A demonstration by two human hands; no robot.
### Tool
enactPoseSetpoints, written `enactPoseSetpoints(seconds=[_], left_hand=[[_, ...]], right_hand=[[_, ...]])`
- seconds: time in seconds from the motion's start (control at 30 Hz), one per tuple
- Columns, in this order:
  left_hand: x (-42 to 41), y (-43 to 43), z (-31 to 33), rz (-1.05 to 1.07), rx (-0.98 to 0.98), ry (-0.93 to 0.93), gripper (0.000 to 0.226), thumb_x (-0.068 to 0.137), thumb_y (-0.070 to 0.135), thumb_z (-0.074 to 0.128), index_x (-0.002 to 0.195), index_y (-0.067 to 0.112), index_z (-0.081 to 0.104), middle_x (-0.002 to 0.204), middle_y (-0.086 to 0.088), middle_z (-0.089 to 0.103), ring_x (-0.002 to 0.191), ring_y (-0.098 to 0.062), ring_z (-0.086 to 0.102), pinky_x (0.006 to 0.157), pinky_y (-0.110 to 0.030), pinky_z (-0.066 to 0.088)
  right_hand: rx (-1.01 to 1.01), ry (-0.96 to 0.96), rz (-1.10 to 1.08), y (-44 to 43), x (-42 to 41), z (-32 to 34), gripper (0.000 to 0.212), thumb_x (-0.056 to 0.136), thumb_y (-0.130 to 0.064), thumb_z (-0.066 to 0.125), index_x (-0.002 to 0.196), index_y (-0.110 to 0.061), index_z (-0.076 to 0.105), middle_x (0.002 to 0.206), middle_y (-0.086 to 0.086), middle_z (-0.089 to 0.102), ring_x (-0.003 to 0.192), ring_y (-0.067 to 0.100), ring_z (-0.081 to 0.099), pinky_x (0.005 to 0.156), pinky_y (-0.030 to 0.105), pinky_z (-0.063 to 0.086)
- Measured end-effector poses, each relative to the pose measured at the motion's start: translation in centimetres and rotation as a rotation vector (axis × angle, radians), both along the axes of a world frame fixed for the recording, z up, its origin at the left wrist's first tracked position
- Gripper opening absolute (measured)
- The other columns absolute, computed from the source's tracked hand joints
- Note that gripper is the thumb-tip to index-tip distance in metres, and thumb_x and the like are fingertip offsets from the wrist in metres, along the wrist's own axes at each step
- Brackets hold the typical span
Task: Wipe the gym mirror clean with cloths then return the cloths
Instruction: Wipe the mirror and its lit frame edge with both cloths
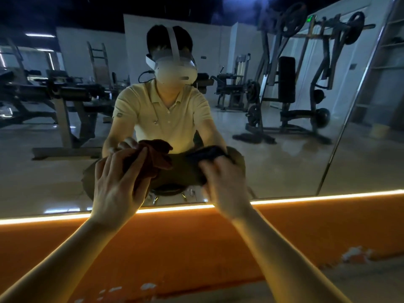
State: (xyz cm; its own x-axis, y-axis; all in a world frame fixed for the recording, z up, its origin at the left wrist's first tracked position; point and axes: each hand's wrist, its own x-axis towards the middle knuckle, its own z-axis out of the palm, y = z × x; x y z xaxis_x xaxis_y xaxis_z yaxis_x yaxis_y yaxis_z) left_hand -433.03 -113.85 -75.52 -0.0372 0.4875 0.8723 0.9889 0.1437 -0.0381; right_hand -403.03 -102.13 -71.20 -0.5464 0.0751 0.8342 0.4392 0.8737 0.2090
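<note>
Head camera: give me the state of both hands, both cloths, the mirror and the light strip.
Left hand, fingers straight, pressing the brown cloth on the mirror.
Right hand, blurred, on the dark cloth; grip unclear.
Brown cloth, bunched against the mirror.
Dark cloth, bunched against the mirror.
Mirror, upright, reflecting the gym.
Light strip, lit.

Left hand presses brown cloth (right hand blurred).
</note>
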Motion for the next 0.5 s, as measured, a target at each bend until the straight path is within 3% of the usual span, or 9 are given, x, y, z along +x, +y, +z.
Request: enactPoseSetpoints(seconds=[0.07,0.13,0.2,0.27,0.33,0.4,0.43,0.47,0.5], left_hand=[[1.5,-0.8,0.8,-0.043,0.069,0.028,0.066,0.101,0.052,0.052,0.163,0.038,0.033,0.166,0.018,0.021,0.142,-0.024,0.039,0.120,-0.038,0.025],[3.6,-1.6,1.9,-0.085,0.148,0.040,0.062,0.104,0.046,0.051,0.163,0.033,0.036,0.158,0.007,0.037,0.135,-0.029,0.044,0.117,-0.035,0.025],[5.9,-2.5,3.2,-0.126,0.205,0.036,0.057,0.105,0.039,0.053,0.158,0.020,0.044,0.143,-0.013,0.049,0.124,-0.036,0.051,0.110,-0.040,0.032],[7.2,-3.1,4.0,-0.127,0.212,0.017,0.053,0.103,0.034,0.056,0.151,0.010,0.050,0.135,-0.021,0.054,0.119,-0.040,0.054,0.103,-0.047,0.038],[7.7,-3.6,4.4,-0.114,0.190,-0.006,0.053,0.101,0.030,0.059,0.147,0.006,0.054,0.132,-0.025,0.057,0.118,-0.042,0.055,0.100,-0.051,0.040],[7.9,-3.7,4.4,-0.104,0.182,-0.018,0.054,0.099,0.028,0.059,0.148,0.006,0.052,0.131,-0.026,0.057,0.118,-0.042,0.055,0.099,-0.053,0.040],[7.8,-3.7,4.3,-0.101,0.174,-0.017,0.055,0.098,0.027,0.059,0.149,0.007,0.051,0.131,-0.025,0.056,0.117,-0.043,0.054,0.099,-0.054,0.039],[7.8,-3.7,4.1,-0.099,0.165,-0.017,0.056,0.097,0.026,0.058,0.150,0.008,0.049,0.132,-0.025,0.055,0.118,-0.043,0.054,0.099,-0.054,0.039],[7.6,-3.7,4.0,-0.097,0.159,-0.015,0.057,0.097,0.025,0.057,0.151,0.008,0.049,0.133,-0.024,0.054,0.119,-0.044,0.054,0.099,-0.054,0.038]], right_hand=[[-0.159,0.309,-0.180,3.0,3.4,1.0,0.038,0.094,-0.025,0.061,0.128,-0.014,0.048,0.111,0.015,0.058,0.088,0.024,0.061,0.071,0.040,0.058],[-0.365,0.565,-0.304,4.4,5.4,1.4,0.037,0.094,-0.017,0.053,0.130,-0.016,0.042,0.120,0.019,0.056,0.091,0.028,0.063,0.069,0.043,0.060],[-0.469,0.691,-0.366,3.7,4.6,1.6,0.049,0.091,-0.008,0.055,0.137,-0.016,0.037,0.131,0.023,0.050,0.102,0.034,0.064,0.074,0.048,0.063],[-0.480,0.715,-0.376,2.2,2.7,2.2,0.059,0.091,-0.010,0.055,0.147,-0.012,0.034,0.138,0.024,0.045,0.108,0.035,0.063,0.079,0.047,0.063],[-0.424,0.611,-0.350,0.4,-0.3,2.0,0.059,0.094,-0.016,0.056,0.150,-0.011,0.038,0.134,0.017,0.048,0.101,0.021,0.059,0.075,0.032,0.059],[-0.392,0.384,-0.197,-2.3,-3.7,0.5,0.027,0.103,-0.032,0.053,0.130,-0.030,0.055,0.114,0.001,0.059,0.086,0.007,0.055,0.064,0.024,0.051],[-0.404,0.265,-0.072,-4.0,-4.9,-0.4,0.018,0.105,-0.042,0.051,0.119,-0.035,0.059,0.102,0.000,0.063,0.079,0.010,0.059,0.060,0.029,0.052],[-0.347,0.118,0.036,-5.2,-5.7,-1.8,0.019,0.103,-0.042,0.053,0.120,-0.034,0.061,0.099,0.002,0.064,0.081,0.014,0.064,0.062,0.037,0.056],[-0.188,-0.055,0.016,-6.0,-6.2,-2.7,0.035,0.097,-0.033,0.061,0.131,-0.027,0.059,0.106,0.007,0.062,0.089,0.020,0.066,0.070,0.041,0.059]])
